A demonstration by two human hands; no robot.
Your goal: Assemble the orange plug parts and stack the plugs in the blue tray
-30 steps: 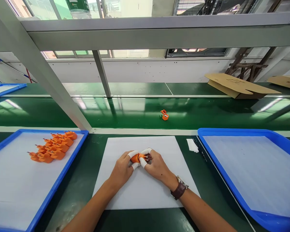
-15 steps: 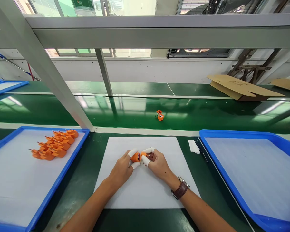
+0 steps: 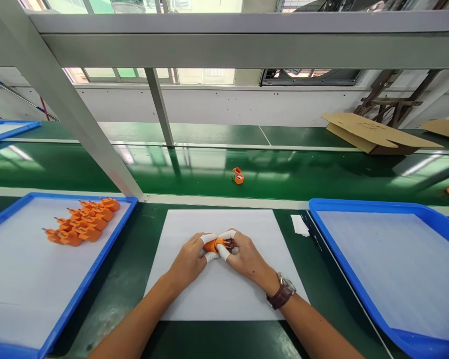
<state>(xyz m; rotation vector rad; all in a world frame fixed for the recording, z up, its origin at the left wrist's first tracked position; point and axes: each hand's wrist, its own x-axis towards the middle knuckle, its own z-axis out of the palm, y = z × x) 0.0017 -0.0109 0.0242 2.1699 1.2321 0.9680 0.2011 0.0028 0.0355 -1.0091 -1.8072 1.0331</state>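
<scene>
Left hand (image 3: 189, 262) and right hand (image 3: 247, 257) both pinching a small orange plastic piece (image 3: 211, 246), right over the white rectangular sheet (image 3: 224, 294), clustered orange pieces (image 3: 88, 232) left of it, blue-rimmed tray (image 3: 362, 205) right.

The small orange piece (image 3: 211, 246), dark prongs (image 3: 228, 244) pointing right, lies sideways between white-covered fingers (image 3: 208, 238).

From here, I can't make out all of the orange piece (image 3: 211, 246), since the capped fingers of the left hand (image 3: 190, 262) and right hand (image 3: 247, 257) cover part of it. Both forearms run off the bottom edge. The blue tray (image 3: 88, 280) at left and its fellow, the other tray (image 3: 359, 205) at right, are cut off too. Upper right, the cardboard's (image 3: 383, 131) print is too small to read.
</scene>
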